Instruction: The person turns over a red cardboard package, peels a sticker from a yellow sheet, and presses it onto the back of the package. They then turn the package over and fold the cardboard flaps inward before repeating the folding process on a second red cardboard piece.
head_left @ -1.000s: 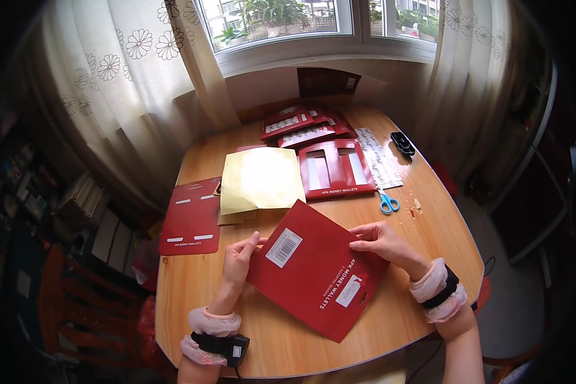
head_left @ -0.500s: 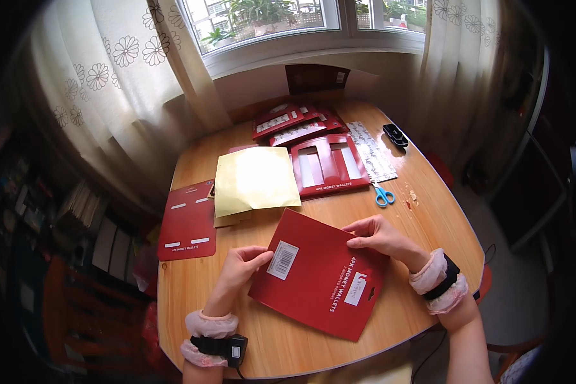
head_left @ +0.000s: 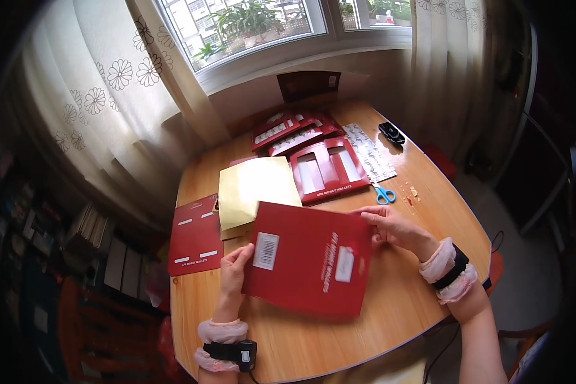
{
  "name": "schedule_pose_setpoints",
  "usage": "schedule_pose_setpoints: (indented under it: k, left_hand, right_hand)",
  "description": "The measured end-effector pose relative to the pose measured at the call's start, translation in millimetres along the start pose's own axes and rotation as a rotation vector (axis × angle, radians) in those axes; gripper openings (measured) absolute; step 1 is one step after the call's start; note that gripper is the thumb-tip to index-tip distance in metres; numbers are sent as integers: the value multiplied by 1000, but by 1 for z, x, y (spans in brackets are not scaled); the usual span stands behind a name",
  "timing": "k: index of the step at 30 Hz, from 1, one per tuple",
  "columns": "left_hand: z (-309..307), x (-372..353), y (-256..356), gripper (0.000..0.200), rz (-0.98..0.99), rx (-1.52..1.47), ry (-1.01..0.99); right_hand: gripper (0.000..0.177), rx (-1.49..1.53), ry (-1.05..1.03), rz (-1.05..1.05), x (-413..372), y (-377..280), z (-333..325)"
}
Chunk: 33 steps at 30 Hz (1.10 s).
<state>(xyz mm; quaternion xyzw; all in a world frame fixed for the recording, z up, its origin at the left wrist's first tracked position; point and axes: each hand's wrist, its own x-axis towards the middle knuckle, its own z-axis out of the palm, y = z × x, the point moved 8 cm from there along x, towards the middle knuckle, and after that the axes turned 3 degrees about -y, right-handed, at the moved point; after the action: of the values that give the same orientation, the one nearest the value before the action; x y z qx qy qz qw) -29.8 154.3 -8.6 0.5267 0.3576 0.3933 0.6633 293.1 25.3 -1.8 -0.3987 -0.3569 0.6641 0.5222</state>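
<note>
A red money wallets packet [head_left: 301,262] is held up over the near part of the wooden table, its printed side with a white barcode label facing me. My left hand [head_left: 235,265] pinches its left edge beside the barcode. At the upper right corner, my right hand [head_left: 390,227] grips the packet between thumb and fingers. Just behind it lies a yellow envelope [head_left: 256,189], partly covered by the packet's top edge.
A flat red card [head_left: 195,237] lies at the left. Behind are a windowed red packet [head_left: 329,168], more stacked red packets [head_left: 294,133] and a patterned sheet [head_left: 370,153]. Blue scissors [head_left: 384,194], scraps [head_left: 413,192] and a black object [head_left: 391,134] are at the right of the table [head_left: 454,256].
The red packet has turned counterclockwise to sit more level and has moved up and slightly left. Both hands still hold it. The whole view has shifted a little.
</note>
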Motion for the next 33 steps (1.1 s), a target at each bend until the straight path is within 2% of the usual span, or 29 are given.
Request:
schedule_pose_setpoints:
  k: [2, 4, 6, 8, 9, 10, 11, 12, 13, 14, 15, 16, 18, 19, 20, 22, 24, 25, 26, 29, 33]
  left_hand:
    - [-2, 2, 3, 24, 41, -78, 7]
    - [-9, 3, 8, 23, 162, -191, 91]
    - [-8, 1, 9, 24, 199, -180, 71]
    - [-10, -1, 16, 22, 354, -123, 45]
    - [-9, -2, 16, 22, 357, -125, 45]
    - [-7, -7, 24, 19, 481, -104, 34]
    - [-5, -13, 32, 18, 605, -81, 26]
    - [-5, -15, 33, 18, 608, -77, 32]
    - [-2, -21, 41, 17, 701, 60, 66]
    - [1, -28, 49, 17, 791, 199, 100]
    - [8, -27, 56, 27, 790, 279, 70]
    - [13, -27, 61, 27, 793, 281, 75]
    - [16, -13, 45, 44, 513, -75, 6]
    - [16, -1, 36, 57, 488, -105, -43]
    - [25, -4, 29, 58, 427, -190, -197]
    - [25, 4, 9, 54, 215, -328, -207]
    - [18, 6, 3, 48, 141, -356, -108]
    - [21, 3, 7, 48, 136, -354, -135]
    - [22, -6, -1, 49, -38, -324, -152]
    - [20, -1, -15, 53, -53, -339, -198]
    - [28, -2, -13, 64, -21, -265, -228]
  right_hand:
    - [40, 15, 73, -16, 2, 3, -7]
    - [39, -81, -21, 9, -1, -1, 13]
    - [38, -153, -45, -12, -1, 4, 19]
    - [35, -275, 39, -59, -4, -1, 24]
    - [24, -251, 93, -106, -5, -5, 24]
    - [24, -256, 91, -106, -5, -3, 22]
    - [19, -341, 135, -293, -7, -15, 17]
    - [14, -418, 177, -480, -13, -30, 19]
    - [10, -481, 210, -563, -22, -40, 19]
    - [10, -479, 204, -562, -23, -43, 24]
    - [12, -683, 238, -799, -35, -63, 40]
    - [14, -886, 270, -1039, -47, -76, 56]
    - [19, -869, 251, -981, -43, -70, 54]
    - [22, -886, 213, -967, -40, -67, 56]
    - [24, -906, 171, -950, -37, -64, 57]
    - [25, -913, 139, -905, -33, -61, 54]
    - [22, -893, 167, -894, -29, -60, 45]
    - [21, -826, 163, -861, -26, -59, 36]
    - [21, -830, 155, -859, -24, -59, 33]
    - [19, -869, 250, -820, -22, -59, 15]
    - [23, -834, 266, -796, -21, -58, 13]
